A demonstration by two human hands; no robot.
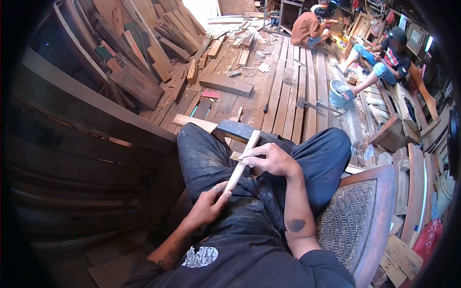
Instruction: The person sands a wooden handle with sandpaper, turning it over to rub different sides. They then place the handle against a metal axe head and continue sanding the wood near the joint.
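Note:
A pale, narrow wooden strip (242,165) slants across my lap, its far end over a dark block (235,129) between my knees. My left hand (210,205) is closed around the near end of the strip. Farther up, my right hand (274,161) is closed, fingers and thumb pinching a small tan folded piece (235,156) that looks like sandpaper against the strip. The palm side of the right hand is hidden. Beyond my left knee, a light board (194,122) reaches the dark block.
A woven-seat chair (345,225) stands at my right. Wood offcuts (158,53) lean at the back left. A hammer-like tool (309,103) lies on the slats near a bucket (338,96). Two people (307,29) (384,57) sit at the back right, another partly hidden.

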